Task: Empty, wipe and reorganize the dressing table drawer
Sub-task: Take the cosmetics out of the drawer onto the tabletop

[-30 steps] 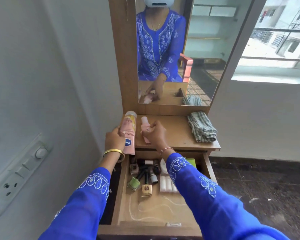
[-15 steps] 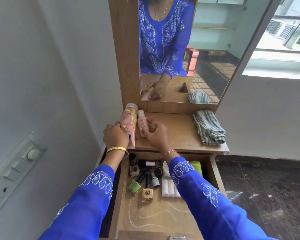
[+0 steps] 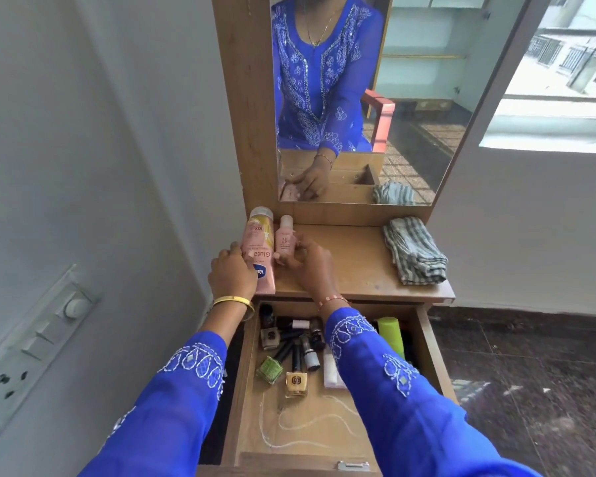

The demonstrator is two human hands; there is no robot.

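Observation:
The wooden drawer [image 3: 430, 342] of the dressing table stands pulled open below me. Inside lie several nail polish bottles [image 3: 296, 383], dark tubes, a white packet and a green bottle [image 3: 391, 335]. On the left of the tabletop [image 3: 355, 266] stand a large pink lotion bottle [image 3: 259, 242] and a small pink bottle [image 3: 285, 241], side by side. My left hand [image 3: 233, 275] grips the large bottle low down. My right hand [image 3: 308, 261] holds the small bottle with curled fingers.
A folded striped cloth [image 3: 414, 254] lies at the right end of the tabletop. A mirror [image 3: 410, 98] rises behind it. The white wall with a switch panel [image 3: 31, 342] is close on the left. Dark tiled floor [image 3: 530, 390] lies to the right.
Both bottles have come down onto the left of the tabletop, upright and next to each other. My hands stay on them. The view has tilted down.

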